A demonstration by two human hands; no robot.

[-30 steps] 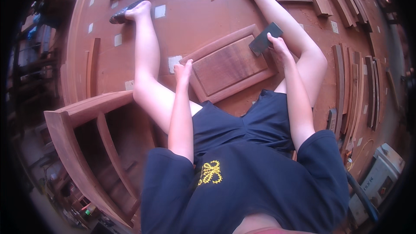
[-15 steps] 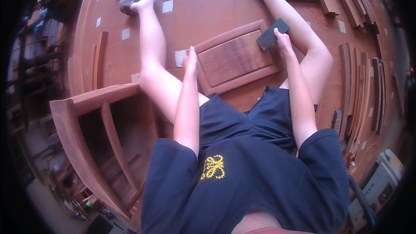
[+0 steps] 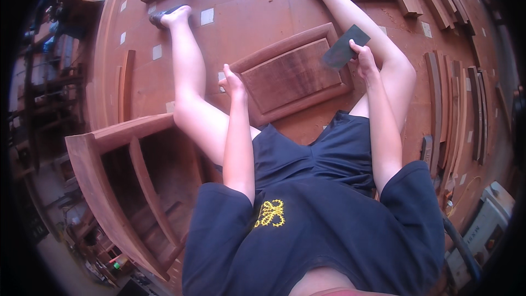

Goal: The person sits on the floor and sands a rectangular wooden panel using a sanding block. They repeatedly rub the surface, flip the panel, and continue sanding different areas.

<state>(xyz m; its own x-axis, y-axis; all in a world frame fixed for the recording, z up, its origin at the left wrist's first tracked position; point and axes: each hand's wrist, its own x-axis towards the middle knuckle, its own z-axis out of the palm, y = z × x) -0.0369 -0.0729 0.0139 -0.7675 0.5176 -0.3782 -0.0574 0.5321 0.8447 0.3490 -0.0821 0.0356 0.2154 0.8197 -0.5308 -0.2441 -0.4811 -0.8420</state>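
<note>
A person (image 3: 329, 225) sits w/ the legs (image 3: 188, 60) apart on a reddish-brown surface (image 3: 246, 22); btwn them lies a framed wooden panel (image 3: 293, 79), placed slightly diagonal. The R hand (image 3: 365, 61) holds a dark green flat piece (image 3: 338, 53) above the panel's R end; if it touches the wood, can't tell. The L hand (image 3: 234, 83) is at the panel's L edge. On the L is an open wooden frame (image 3: 104, 197) w/ compartments; on the R, wood strips (image 3: 434, 98) lie nr a light-grey machine (image 3: 485, 219).
</note>
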